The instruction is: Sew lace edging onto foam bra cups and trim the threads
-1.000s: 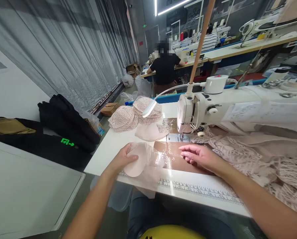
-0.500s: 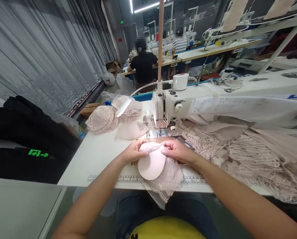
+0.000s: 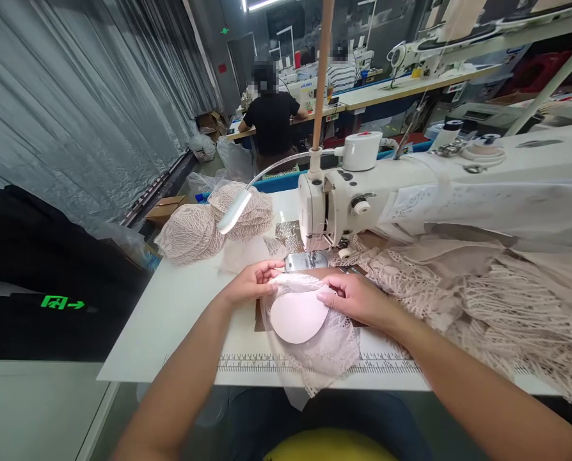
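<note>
A pale pink moulded bra cup (image 3: 299,319) lies on a piece of sheer lace fabric (image 3: 334,349), just in front of the sewing machine's needle area. My left hand (image 3: 250,283) pinches the lace at the cup's upper left, thumb below and fingers above. On the other side, my right hand (image 3: 357,298) grips the cup's upper right edge together with the lace, its thumb on the cup's face. A fold of lace runs along the top of the cup between both hands. The lower lace hangs past the table's front edge.
The white sewing machine (image 3: 336,205) stands behind my hands, its lamp (image 3: 234,211) bent leftward. Stacked lace cups (image 3: 190,234) sit at left. A heap of beige lace (image 3: 497,294) covers the right side. A printed ruler (image 3: 247,363) runs along the front edge. Co-workers sit further back.
My left hand has shifted slightly left, away from the cup's face, and pulls the lace edge outward. The cup now lies a little tilted and more of it shows. The view has moved slightly.
</note>
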Tool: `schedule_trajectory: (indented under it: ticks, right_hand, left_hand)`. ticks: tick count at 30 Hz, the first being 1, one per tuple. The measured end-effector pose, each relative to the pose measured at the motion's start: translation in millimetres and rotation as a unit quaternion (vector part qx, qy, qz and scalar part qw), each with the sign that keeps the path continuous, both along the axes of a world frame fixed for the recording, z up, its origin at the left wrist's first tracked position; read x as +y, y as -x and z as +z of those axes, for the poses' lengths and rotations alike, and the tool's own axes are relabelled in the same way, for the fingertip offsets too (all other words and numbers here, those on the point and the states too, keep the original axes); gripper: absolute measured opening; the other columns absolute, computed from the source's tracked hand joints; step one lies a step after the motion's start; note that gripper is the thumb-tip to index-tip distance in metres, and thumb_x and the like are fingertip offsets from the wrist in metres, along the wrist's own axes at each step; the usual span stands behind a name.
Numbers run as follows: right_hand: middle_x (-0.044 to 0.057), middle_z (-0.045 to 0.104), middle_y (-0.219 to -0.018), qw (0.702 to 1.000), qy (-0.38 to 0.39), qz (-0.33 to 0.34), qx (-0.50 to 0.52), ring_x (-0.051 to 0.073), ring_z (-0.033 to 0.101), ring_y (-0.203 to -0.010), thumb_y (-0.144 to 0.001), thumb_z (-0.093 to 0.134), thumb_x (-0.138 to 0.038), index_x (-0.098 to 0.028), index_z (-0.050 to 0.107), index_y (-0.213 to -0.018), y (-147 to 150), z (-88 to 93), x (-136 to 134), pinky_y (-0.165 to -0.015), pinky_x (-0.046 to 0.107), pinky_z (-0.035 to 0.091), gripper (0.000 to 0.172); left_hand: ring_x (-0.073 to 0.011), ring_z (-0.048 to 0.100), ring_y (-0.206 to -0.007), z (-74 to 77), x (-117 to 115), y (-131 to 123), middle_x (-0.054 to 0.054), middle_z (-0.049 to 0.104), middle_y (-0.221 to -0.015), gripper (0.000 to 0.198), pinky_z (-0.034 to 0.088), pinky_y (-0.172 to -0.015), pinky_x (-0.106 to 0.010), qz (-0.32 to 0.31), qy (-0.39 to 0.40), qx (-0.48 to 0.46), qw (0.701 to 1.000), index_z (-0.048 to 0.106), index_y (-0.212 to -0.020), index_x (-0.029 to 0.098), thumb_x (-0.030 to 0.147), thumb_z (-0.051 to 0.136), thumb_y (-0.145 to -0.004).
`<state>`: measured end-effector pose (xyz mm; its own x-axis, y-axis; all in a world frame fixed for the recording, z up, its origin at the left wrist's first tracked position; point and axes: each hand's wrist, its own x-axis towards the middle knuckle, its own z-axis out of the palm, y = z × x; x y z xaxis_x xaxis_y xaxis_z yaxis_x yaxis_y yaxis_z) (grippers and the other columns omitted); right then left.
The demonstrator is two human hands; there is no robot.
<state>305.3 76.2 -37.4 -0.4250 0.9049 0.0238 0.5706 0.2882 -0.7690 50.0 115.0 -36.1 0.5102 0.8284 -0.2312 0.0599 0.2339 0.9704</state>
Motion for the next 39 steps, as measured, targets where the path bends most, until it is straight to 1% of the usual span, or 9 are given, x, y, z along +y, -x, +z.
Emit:
schedule_trajectory:
  ticks: [3, 7, 12, 15, 18, 20, 25, 34, 39]
  right_hand:
    - [0.001, 0.06, -0.073, 1.0, -0.007, -0.001, -0.011, 0.016, 0.051, -0.067, -0.083, 0.05, -0.042, -0.019, 0.062, -0.077, 5, 0.3, 0, -0.057, 0.026, 0.032, 0.026]
    - [0.0, 0.059, -0.069, 0.999, -0.019, 0.002, -0.026, 0.015, 0.051, -0.065, -0.083, 0.046, -0.031, -0.019, 0.061, -0.075, 10, -1.7, 0, -0.058, 0.026, 0.032, 0.021]
    - [-0.001, 0.057, -0.066, 0.999, -0.032, 0.021, -0.034, 0.014, 0.049, -0.063, -0.079, 0.046, -0.021, -0.019, 0.056, -0.069, 9, -5.9, 1, -0.058, 0.026, 0.033, 0.014]
    - [0.001, 0.059, -0.076, 0.999, -0.051, 0.017, -0.006, 0.016, 0.052, -0.071, -0.079, 0.053, -0.027, -0.018, 0.059, -0.077, 11, -4.9, 2, -0.064, 0.027, 0.036, 0.011]
    - [0.004, 0.06, -0.086, 0.997, -0.053, 0.004, 0.054, 0.017, 0.053, -0.078, -0.079, 0.057, -0.037, -0.017, 0.06, -0.094, 16, -3.7, 2, -0.069, 0.028, 0.039, 0.025]
    - [0.003, 0.058, -0.078, 0.997, -0.03, -0.002, 0.074, 0.016, 0.051, -0.07, -0.081, 0.054, -0.037, -0.016, 0.061, -0.094, 19, -4.3, 3, -0.063, 0.027, 0.038, 0.026]
    - [0.0, 0.05, -0.064, 0.993, 0.038, 0.001, 0.109, 0.013, 0.044, -0.058, -0.084, 0.048, -0.037, -0.016, 0.058, -0.072, 20, -7.1, 4, -0.053, 0.025, 0.032, 0.026]
    - [-0.003, 0.041, -0.056, 0.968, 0.14, -0.003, 0.208, 0.009, 0.036, -0.052, -0.083, 0.047, -0.052, -0.015, 0.052, -0.064, 17, -13.0, 7, -0.049, 0.024, 0.026, 0.042]
    - [-0.003, 0.044, -0.056, 0.945, 0.216, 0.003, 0.245, 0.008, 0.036, -0.05, -0.081, 0.051, -0.055, -0.015, 0.055, -0.07, 15, -13.4, 6, -0.047, 0.022, 0.026, 0.041]
  left_hand:
    - [-0.0147, 0.059, -0.08, -5.6, -4, -3, -0.005, 0.061, -0.089, 0.06, 0.045, -0.074, -0.026, -0.012, 0.001, -0.021, 1.0, 0.055, -0.116, 0.014, 0.022, 0.08, -0.063]
    - [-0.014, 0.058, -0.077, -6.0, -9, -8, -0.005, 0.061, -0.087, 0.055, 0.045, -0.069, -0.025, -0.018, -0.025, -0.035, 0.999, 0.056, -0.114, 0.013, 0.024, 0.078, -0.065]
    - [-0.012, 0.056, -0.074, -2.1, -13, -6, -0.004, 0.06, -0.083, 0.049, 0.046, -0.07, -0.025, 0.022, -0.061, -0.032, 0.997, 0.058, -0.111, 0.012, 0.027, 0.076, -0.068]
    - [-0.0119, 0.056, -0.074, -1.9, -16, -7, -0.004, 0.06, -0.082, 0.046, 0.045, -0.07, -0.025, 0.023, -0.067, -0.025, 0.997, 0.058, -0.112, 0.013, 0.028, 0.073, -0.071]
    - [-0.0119, 0.056, -0.073, -3.0, -19, -13, -0.004, 0.059, -0.082, 0.044, 0.045, -0.069, -0.024, 0.005, -0.056, -0.037, 0.998, 0.056, -0.112, 0.013, 0.029, 0.071, -0.074]
    - [-0.0105, 0.055, -0.069, -3.8, -20, -17, -0.003, 0.059, -0.08, 0.042, 0.043, -0.065, -0.023, 0.001, -0.05, -0.044, 0.998, 0.056, -0.109, 0.012, 0.029, 0.071, -0.074]
    - [-0.0104, 0.054, -0.066, -4.2, -20, -23, -0.002, 0.058, -0.074, 0.036, 0.045, -0.065, -0.024, 0.026, -0.046, -0.055, 0.997, 0.058, -0.104, 0.012, 0.031, 0.07, -0.075]
    - [-0.0102, 0.055, -0.066, -2.8, -23, -23, -0.003, 0.06, -0.076, 0.035, 0.046, -0.065, -0.024, 0.051, -0.082, -0.04, 0.995, 0.058, -0.103, 0.011, 0.031, 0.068, -0.076]
    - [-0.0113, 0.056, -0.069, -0.9, -25, -24, -0.004, 0.062, -0.08, 0.033, 0.047, -0.068, -0.024, 0.06, -0.1, -0.035, 0.992, 0.059, -0.103, 0.012, 0.03, 0.068, -0.077]
